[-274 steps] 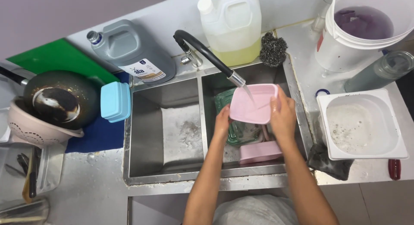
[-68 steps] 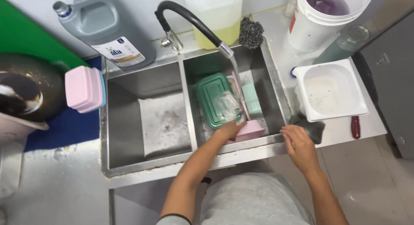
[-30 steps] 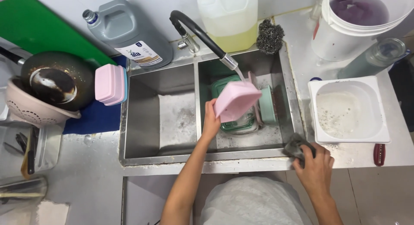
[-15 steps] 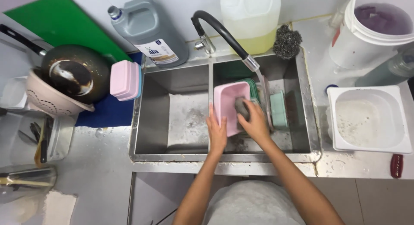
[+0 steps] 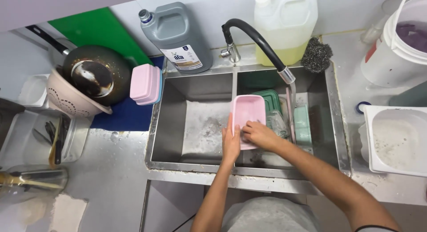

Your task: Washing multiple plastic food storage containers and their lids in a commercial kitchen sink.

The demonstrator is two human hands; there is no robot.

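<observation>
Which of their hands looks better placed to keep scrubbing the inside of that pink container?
The right hand, probably. It already lies inside the pink container, fingers pressed on its inner face, while the left hand grips the container's left edge and props it over the sink.

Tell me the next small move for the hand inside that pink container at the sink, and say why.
Probably sweep the right hand on along the inside of the pink container toward its far end. The left hand grips the container's left edge over the divider between the sink basins, its opening faces up, and the right hand's fingers press only near the close end.
</observation>
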